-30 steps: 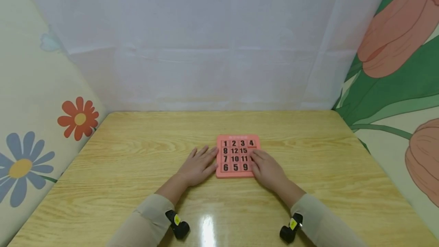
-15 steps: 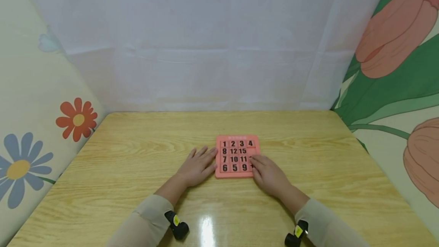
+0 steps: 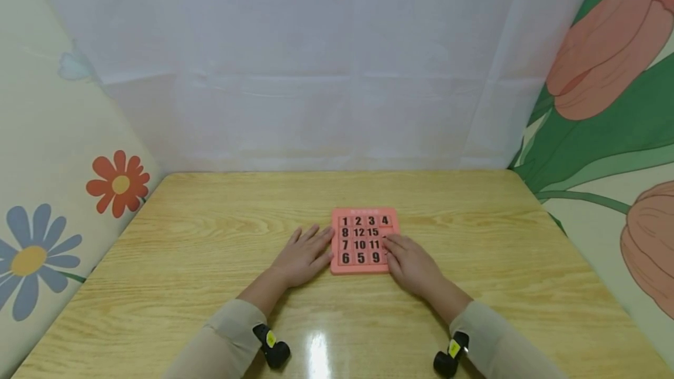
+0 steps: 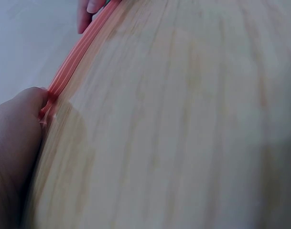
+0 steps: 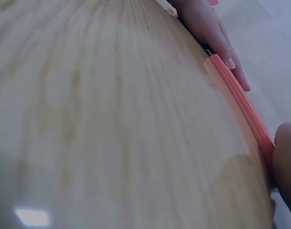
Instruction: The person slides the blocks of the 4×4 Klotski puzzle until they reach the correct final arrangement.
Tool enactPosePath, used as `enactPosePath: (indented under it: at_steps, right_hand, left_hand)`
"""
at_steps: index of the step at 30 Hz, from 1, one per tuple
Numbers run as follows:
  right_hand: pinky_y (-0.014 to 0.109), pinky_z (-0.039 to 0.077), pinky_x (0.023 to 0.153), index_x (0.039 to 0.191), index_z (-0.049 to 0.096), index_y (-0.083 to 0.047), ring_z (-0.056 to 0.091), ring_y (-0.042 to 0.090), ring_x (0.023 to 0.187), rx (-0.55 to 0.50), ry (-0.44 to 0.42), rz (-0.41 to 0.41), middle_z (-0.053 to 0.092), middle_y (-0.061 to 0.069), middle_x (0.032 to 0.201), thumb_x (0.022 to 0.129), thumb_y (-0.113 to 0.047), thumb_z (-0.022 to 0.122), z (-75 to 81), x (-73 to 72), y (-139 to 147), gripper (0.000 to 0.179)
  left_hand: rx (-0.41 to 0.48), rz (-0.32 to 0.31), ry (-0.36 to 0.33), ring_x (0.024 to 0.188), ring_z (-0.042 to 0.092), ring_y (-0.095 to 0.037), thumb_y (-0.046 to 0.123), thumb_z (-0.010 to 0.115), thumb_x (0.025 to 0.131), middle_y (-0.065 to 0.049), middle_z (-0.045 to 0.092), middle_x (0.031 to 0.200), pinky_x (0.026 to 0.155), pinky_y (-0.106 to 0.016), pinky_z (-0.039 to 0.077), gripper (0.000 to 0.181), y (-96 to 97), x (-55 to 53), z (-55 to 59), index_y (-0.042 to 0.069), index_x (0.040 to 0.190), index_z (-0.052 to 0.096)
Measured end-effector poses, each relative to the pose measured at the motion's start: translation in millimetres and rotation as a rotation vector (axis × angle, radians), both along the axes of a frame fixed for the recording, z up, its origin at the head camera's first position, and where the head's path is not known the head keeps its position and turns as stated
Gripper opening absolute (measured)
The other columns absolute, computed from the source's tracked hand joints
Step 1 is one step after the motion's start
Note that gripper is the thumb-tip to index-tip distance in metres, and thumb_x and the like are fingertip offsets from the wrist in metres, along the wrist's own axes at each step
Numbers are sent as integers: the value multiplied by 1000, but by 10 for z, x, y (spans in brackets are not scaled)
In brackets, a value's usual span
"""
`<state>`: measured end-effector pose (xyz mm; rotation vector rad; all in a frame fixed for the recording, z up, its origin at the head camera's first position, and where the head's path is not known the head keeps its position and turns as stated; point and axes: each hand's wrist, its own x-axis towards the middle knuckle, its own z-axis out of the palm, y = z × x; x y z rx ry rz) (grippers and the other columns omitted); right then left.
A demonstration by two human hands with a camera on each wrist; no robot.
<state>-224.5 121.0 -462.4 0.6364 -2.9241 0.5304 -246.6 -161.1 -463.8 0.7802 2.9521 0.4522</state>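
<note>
A pink number slide puzzle lies on the table with black-numbered tiles. Its top row reads 1, 2, 3, 4, and a bare pink gap shows below the 4. My left hand rests palm down with spread fingers, thumb and fingertips at the puzzle's left edge. From the right, my right hand reaches over the frame, its extended fingertips touching the right column below the gap and hiding the tiles there. In the left wrist view the puzzle's pink side shows beside my left thumb; the right wrist view shows the same side edge-on.
The wooden table stretches around the puzzle on all sides. A white cloth hangs behind its far edge. Flower-printed panels stand left and right. Each sleeved forearm wears a black wrist camera.
My right hand drew slightly toward me along the right column, then moved a little back up. More of the gap below the 4 is uncovered now. My left hand stays put.
</note>
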Motion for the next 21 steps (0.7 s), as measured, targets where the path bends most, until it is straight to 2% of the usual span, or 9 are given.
enactPosePath:
  at_steps: [7,21]
  right_hand:
    - [45,33,118,139,55,-5,45,29,139,-7,-2,16,51,11,147,102,-27,47,13,-46,5,43]
    - [45,33,119,142,51,-3,42,31,141,-13,-21,16,47,13,150,102,-27,46,32,-123,-13,47]
  left_hand:
    - [-6,8,-15,153,15,-30,47,34,104,-1,27,162,124,-54,2,61,-2,14,25,16,156,25]
    - [4,-4,5,152,18,-33,45,35,105,-4,29,161,124,-57,6,61,-1,17,26,13,155,28]
